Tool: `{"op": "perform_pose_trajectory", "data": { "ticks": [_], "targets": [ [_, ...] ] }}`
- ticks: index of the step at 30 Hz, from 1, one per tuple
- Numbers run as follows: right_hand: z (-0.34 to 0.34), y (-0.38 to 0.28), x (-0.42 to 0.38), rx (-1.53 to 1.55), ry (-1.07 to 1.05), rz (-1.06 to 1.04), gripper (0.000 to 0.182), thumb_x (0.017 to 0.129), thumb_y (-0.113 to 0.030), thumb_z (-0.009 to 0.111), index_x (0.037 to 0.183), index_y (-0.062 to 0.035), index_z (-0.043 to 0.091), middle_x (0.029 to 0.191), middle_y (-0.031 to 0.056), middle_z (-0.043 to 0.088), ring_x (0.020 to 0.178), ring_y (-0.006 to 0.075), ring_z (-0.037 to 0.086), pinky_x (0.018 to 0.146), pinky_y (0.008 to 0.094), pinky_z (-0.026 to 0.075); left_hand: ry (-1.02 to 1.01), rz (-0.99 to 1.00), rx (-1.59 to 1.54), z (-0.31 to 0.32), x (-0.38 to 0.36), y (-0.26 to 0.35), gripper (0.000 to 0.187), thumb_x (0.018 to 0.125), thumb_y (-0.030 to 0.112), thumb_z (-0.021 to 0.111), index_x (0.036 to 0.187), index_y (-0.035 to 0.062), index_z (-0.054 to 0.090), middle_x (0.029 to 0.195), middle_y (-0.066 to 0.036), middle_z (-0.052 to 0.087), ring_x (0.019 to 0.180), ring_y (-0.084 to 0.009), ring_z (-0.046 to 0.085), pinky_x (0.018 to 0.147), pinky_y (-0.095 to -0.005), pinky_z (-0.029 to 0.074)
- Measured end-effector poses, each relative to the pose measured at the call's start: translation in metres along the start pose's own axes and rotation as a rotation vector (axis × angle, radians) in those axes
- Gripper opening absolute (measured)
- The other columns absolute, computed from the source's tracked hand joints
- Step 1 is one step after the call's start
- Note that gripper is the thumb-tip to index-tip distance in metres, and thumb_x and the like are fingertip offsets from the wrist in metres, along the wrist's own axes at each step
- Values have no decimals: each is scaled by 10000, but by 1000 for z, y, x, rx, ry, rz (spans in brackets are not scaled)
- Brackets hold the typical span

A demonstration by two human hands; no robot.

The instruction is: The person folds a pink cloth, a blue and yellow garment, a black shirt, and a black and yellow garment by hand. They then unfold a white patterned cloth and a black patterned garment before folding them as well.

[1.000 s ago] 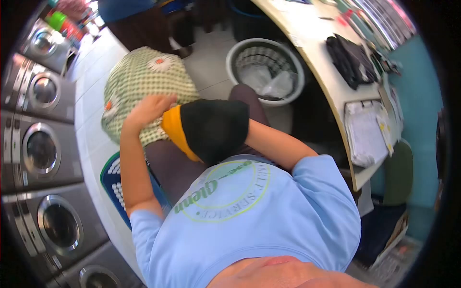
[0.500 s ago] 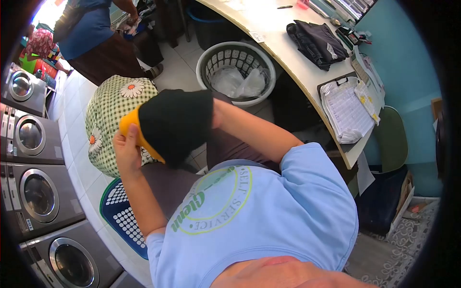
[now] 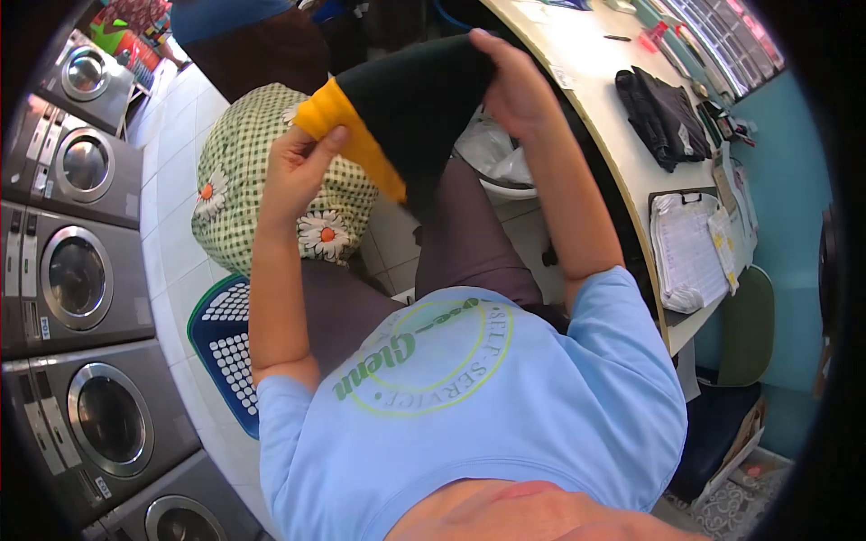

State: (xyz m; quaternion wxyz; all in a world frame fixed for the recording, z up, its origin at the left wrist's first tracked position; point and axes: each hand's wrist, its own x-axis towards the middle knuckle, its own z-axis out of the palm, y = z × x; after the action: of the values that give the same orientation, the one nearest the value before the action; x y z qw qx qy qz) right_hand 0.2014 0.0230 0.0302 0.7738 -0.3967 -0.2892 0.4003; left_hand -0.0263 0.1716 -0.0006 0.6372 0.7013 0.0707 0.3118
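A black garment with a wide yellow band (image 3: pixel 410 99) is stretched in the air between my hands, over my lap. My left hand (image 3: pixel 296 171) pinches its yellow edge between thumb and fingers. At the far upper corner, my right hand (image 3: pixel 525 95) grips the black end, fingers partly behind the cloth. Below and behind my left hand sits a bulging green checked bundle with daisies (image 3: pixel 244 171). The garment's lower tip hangs near my knee and looks smeared by motion.
Left, stacked washing machines (image 3: pixel 77 278) line the white tiled floor. A blue perforated basket (image 3: pixel 225 338) stands beside my leg. Right, a long table (image 3: pixel 586 117) bears folded dark clothes (image 3: pixel 663 117) and a clipboard (image 3: pixel 690 252). A person (image 3: pixel 253 45) stands ahead.
Both hands have lifted the garment up and away to the right in view, and it is now pulled out flatter. The camera view has shifted too, hiding more of the grey laundry basket.
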Motion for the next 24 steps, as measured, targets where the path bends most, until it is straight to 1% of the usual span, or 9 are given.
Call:
{"op": "perform_pose_trajectory", "data": {
  "ticks": [4, 6, 9, 11, 13, 16, 18, 21, 24],
  "targets": [
    [-19, -11, -34, -126, -28, -89, 274, 853, -223, 599, 1013, -2, 622, 955, 72, 658, 902, 170, 616, 841, 323, 469, -147, -17, -6, 13, -22, -4, 220, 865, 53, 600, 1077, -5, 617, 1076, -47, 627, 1021, -126, 552, 916, -289, 404],
    [-49, 10, -61, -281, 64, 52, 261, 812, -219, 637, 965, -8, 639, 934, 55, 655, 887, 139, 601, 836, 288, 448, -234, -106, 139, 17, -43, -29, 230, 833, 47, 616, 1061, 12, 630, 1125, -72, 606, 1105, -172, 523, 969, -320, 372],
    [-87, 36, -114, -809, 123, 569, 324, 755, -342, 703, 816, -26, 660, 745, 17, 592, 694, 113, 519, 657, 277, 427, -406, -199, 192, 30, -91, -91, 287, 792, 111, 652, 1077, 79, 642, 1303, -126, 474, 1273, -272, 377, 1066, -390, 268],
    [-106, 52, -134, -1159, -171, 1037, 556, 840, -557, 558, 811, -15, 677, 709, 28, 580, 655, 123, 506, 590, 292, 424, -572, -234, 286, 34, -133, -138, 311, 822, 249, 655, 1089, 90, 642, 1351, -139, 419, 1304, -318, 321, 1077, -415, 251],
    [-155, 93, -143, -1087, -157, 1264, 711, 846, -667, 427, 964, -7, 663, 810, 58, 627, 719, 138, 568, 614, 294, 459, -501, -630, 253, 40, -162, -160, 326, 844, 320, 638, 1043, 63, 655, 1298, -130, 453, 1229, -278, 403, 1019, -377, 324],
    [-144, 124, -122, -893, 119, 912, 843, 840, -719, 327, 1166, 21, 565, 1018, 135, 641, 878, 192, 628, 719, 299, 502, -357, -765, 46, 44, -155, -163, 304, 865, 313, 621, 958, 27, 662, 1169, -113, 507, 1070, -218, 501, 908, -321, 397],
    [-154, 159, -99, -568, 156, 773, 809, 834, -638, 480, 1265, 47, 463, 1137, 182, 600, 1020, 245, 605, 827, 320, 491, -297, -613, 73, 49, -153, -172, 281, 874, 283, 612, 917, 9, 651, 1052, -92, 525, 946, -184, 528, 828, -290, 417],
    [-143, 161, -76, -1042, -40, 746, 797, 787, -504, 652, 1296, 65, 419, 1200, 200, 559, 1103, 264, 556, 890, 330, 456, -296, -556, 174, 51, -153, -182, 258, 887, 246, 600, 863, -7, 640, 933, -59, 553, 848, -155, 552, 767, -273, 436],
    [-164, 189, -69, -1010, -26, 744, 786, 720, -378, 751, 1275, 70, 421, 1248, 202, 517, 1129, 269, 530, 896, 338, 441, -231, -738, 23, 47, -163, -190, 245, 894, 238, 596, 867, -1, 643, 908, -30, 588, 829, -135, 567, 748, -268, 448]
  ]
}}
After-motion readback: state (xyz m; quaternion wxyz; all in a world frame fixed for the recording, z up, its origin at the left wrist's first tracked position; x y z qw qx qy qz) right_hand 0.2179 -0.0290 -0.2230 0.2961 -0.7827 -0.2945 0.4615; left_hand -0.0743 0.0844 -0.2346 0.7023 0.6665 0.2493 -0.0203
